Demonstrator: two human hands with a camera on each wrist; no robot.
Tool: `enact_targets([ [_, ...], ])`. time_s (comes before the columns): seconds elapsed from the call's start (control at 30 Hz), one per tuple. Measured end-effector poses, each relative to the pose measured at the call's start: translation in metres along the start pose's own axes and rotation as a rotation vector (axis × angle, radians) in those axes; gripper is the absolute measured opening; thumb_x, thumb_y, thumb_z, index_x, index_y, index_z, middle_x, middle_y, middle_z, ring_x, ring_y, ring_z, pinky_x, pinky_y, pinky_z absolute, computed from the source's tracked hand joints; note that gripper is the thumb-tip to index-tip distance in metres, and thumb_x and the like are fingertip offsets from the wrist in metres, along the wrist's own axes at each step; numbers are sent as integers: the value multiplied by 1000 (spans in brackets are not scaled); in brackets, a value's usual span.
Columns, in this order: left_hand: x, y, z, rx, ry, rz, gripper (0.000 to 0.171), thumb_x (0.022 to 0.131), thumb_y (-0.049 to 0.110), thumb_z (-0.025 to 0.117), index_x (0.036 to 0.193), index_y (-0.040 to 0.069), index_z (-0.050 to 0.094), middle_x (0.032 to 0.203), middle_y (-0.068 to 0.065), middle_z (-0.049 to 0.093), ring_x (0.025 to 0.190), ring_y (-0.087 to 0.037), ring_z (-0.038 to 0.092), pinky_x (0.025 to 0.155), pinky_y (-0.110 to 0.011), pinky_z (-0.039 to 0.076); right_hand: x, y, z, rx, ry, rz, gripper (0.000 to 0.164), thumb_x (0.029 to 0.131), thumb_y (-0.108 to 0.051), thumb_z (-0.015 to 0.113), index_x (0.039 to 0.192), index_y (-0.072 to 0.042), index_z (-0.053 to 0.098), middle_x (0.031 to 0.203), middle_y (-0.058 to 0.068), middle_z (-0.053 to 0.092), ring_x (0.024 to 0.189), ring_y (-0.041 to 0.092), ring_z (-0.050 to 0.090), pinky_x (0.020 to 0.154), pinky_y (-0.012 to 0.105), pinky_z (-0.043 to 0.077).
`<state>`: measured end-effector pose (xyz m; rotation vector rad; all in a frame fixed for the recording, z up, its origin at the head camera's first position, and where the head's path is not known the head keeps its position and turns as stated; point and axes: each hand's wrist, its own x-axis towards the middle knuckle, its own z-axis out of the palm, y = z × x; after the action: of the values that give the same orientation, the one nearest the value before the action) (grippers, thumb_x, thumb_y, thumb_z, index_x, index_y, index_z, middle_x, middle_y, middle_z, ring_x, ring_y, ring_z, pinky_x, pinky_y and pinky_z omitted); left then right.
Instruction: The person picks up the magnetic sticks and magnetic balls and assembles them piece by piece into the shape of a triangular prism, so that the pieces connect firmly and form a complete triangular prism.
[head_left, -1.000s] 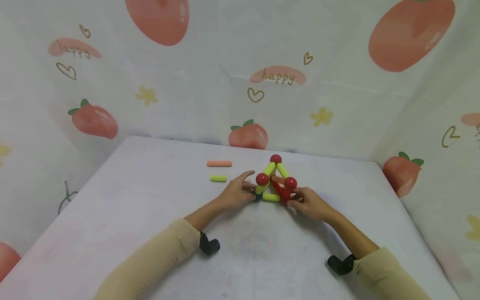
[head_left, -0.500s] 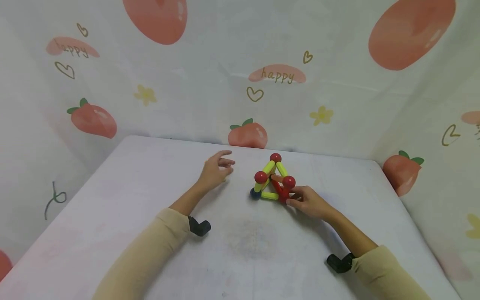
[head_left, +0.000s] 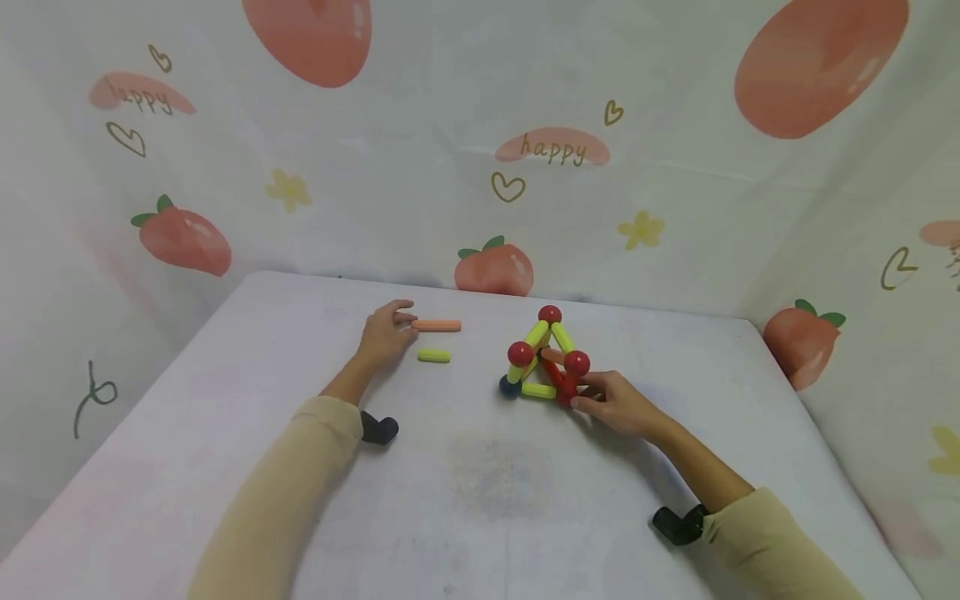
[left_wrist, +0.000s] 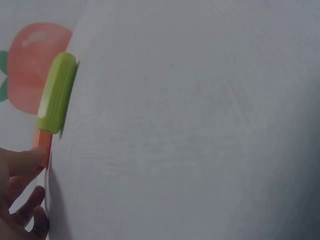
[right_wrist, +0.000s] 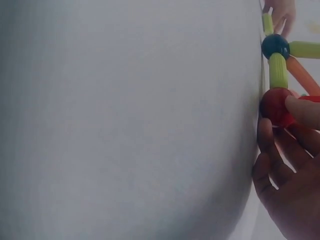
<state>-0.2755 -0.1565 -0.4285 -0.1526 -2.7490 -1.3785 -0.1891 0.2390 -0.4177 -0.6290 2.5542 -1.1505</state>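
At the back left of the table, my left hand (head_left: pixel 386 335) has its thumb and fingertips pinching the left end of an orange magnetic stick (head_left: pixel 438 326). In the left wrist view a shorter lime-green stick (left_wrist: pixel 57 93) overlaps the far part of that orange stick. A frame of magnetic sticks and balls stands right of centre, with red balls (head_left: pixel 550 315) on top and a dark blue ball (head_left: pixel 510 386) at its lower left corner. My right hand (head_left: pixel 617 404) holds the red ball (right_wrist: pixel 276 106) at the lower right corner between thumb and fingers.
The white table (head_left: pixel 495 533) reaches back to a cloth backdrop (head_left: pixel 390 225) printed with peaches. A black wrist camera (head_left: pixel 380 429) sits on the left wrist, and another black wrist camera (head_left: pixel 678 526) on the right.
My left hand has left the frame's blue corner ball and moved left, over the loose sticks, to the orange stick's left end. The right hand keeps its hold on the red ball.
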Motion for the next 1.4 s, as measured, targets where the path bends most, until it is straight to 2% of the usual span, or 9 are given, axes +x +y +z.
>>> enact_targets([
  [0.1, 2, 0, 1, -3, 13, 19, 47, 91, 1, 67, 136, 0, 53, 118, -20, 69, 125, -37, 54, 112, -52, 31, 0, 0, 0, 2, 1, -10, 40, 96, -14, 65, 130, 6, 60, 119, 15, 68, 104, 28, 64, 86, 32, 53],
  [0.23, -1, 6, -3, -89, 22, 37, 44, 92, -1, 66, 134, -2, 53, 115, -22, 69, 114, -35, 63, 102, -48, 45, 0, -2, -1, 4, 8, -20, 39, 96, -13, 64, 129, 8, 60, 119, 17, 68, 104, 29, 64, 87, 36, 53],
  [0.33, -7, 13, -9, -169, 11, 52, 45, 92, 0, 67, 134, -2, 53, 113, -21, 70, 113, -34, 64, 97, -46, 48, -1, -3, -1, 2, 15, -19, 39, 96, -13, 65, 128, 8, 60, 118, 16, 68, 104, 28, 65, 87, 35, 53],
  [0.53, -27, 26, -21, -204, -141, 84, 54, 89, 9, 75, 138, 4, 52, 107, -13, 74, 109, -27, 66, 90, -37, 49, -1, -3, -1, 7, 11, -12, 39, 96, -14, 65, 129, 7, 60, 118, 16, 68, 103, 27, 64, 84, 32, 53],
  [0.67, -45, 33, -20, -255, -240, 81, 59, 87, 13, 78, 139, 6, 52, 105, -10, 75, 102, -22, 69, 81, -30, 50, 0, -3, -1, 2, 14, -24, 38, 96, -13, 64, 129, 7, 60, 118, 16, 68, 103, 28, 65, 85, 33, 53],
  [0.8, -61, 43, -7, -341, -299, 69, 61, 86, 11, 79, 140, 5, 52, 103, -9, 75, 95, -20, 71, 78, -28, 51, 0, -3, -1, -2, 18, -20, 39, 96, -13, 65, 129, 7, 60, 118, 16, 68, 102, 27, 64, 83, 32, 53],
  [1.0, -79, 57, 34, -446, -314, 76, 61, 86, 6, 78, 140, 2, 50, 102, -12, 75, 93, -21, 72, 77, -25, 52, 0, -3, 1, -1, 23, -5, 40, 95, -14, 65, 129, 7, 60, 117, 16, 68, 100, 26, 64, 81, 31, 53],
  [1.23, -88, 70, 70, -498, -246, 68, 64, 83, 4, 79, 140, 2, 50, 96, -11, 75, 93, -20, 72, 83, -28, 56, 0, -2, 2, -8, 23, -9, 38, 96, -13, 65, 127, 8, 61, 116, 16, 69, 100, 27, 65, 84, 34, 54],
  [1.4, -89, 76, 84, -481, -165, 124, 62, 80, 3, 81, 135, 0, 53, 92, -11, 76, 88, -21, 73, 82, -30, 57, 0, -3, 2, -7, 22, -11, 37, 96, -12, 65, 127, 7, 61, 116, 16, 69, 100, 27, 65, 84, 35, 53],
])
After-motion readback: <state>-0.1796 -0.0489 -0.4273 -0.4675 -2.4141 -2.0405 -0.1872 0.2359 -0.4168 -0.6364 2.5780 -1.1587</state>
